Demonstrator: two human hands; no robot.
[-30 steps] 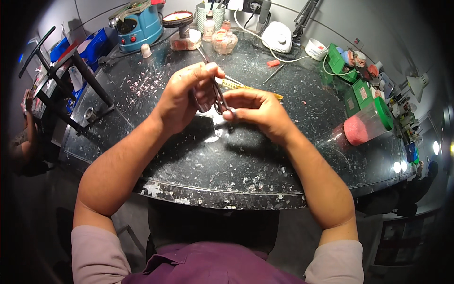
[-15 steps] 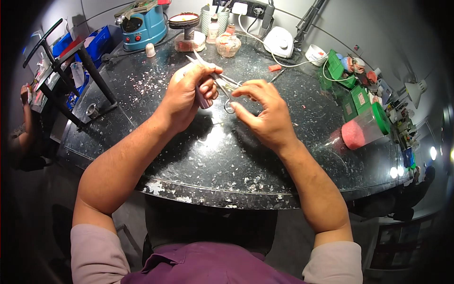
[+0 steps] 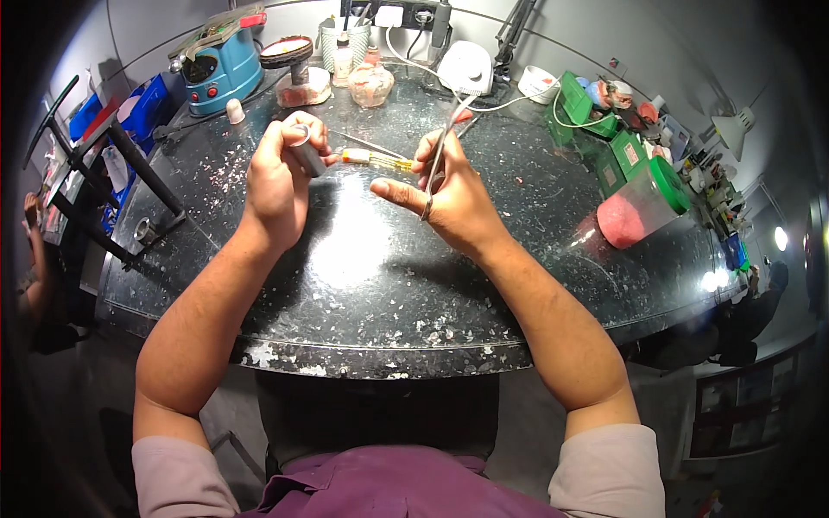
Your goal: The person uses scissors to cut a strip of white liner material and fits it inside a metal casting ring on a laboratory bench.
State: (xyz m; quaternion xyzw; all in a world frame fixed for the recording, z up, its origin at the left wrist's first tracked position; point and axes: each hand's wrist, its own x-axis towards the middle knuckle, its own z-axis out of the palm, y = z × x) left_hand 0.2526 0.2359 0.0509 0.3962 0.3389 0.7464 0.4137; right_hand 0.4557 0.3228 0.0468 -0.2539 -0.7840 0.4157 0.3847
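Note:
My left hand point(image 3: 281, 173) is closed around a short grey metal cylinder point(image 3: 307, 155), held upright at a tilt left of centre. My right hand point(image 3: 453, 203) grips a long scissor-like steel tool point(image 3: 446, 129), pointing up and away along the hand, with its looped handle by my thumb base; my thumb stretches leftward. Between my hands lies a yellow, partly translucent strip-like item point(image 3: 384, 161), and a thin metal rod point(image 3: 367, 142) runs behind it. Whether the rod touches my left fingers I cannot tell.
Black bench point(image 3: 302, 345) holds a metal stand point(image 3: 160, 173) left, blue machine point(image 3: 220, 78), pedestal dish point(image 3: 294, 56), jars point(image 3: 370, 86) and white device point(image 3: 464, 69) behind, green boxes point(image 3: 626, 160) and jar of pink granules point(image 3: 626, 220) right. Another person's hand point(image 3: 33, 207) is far left.
My hands have moved apart. The scissor-like tool has passed from my left fingers into my right hand and turned more upright. My left hand now shows the cylinder clearly.

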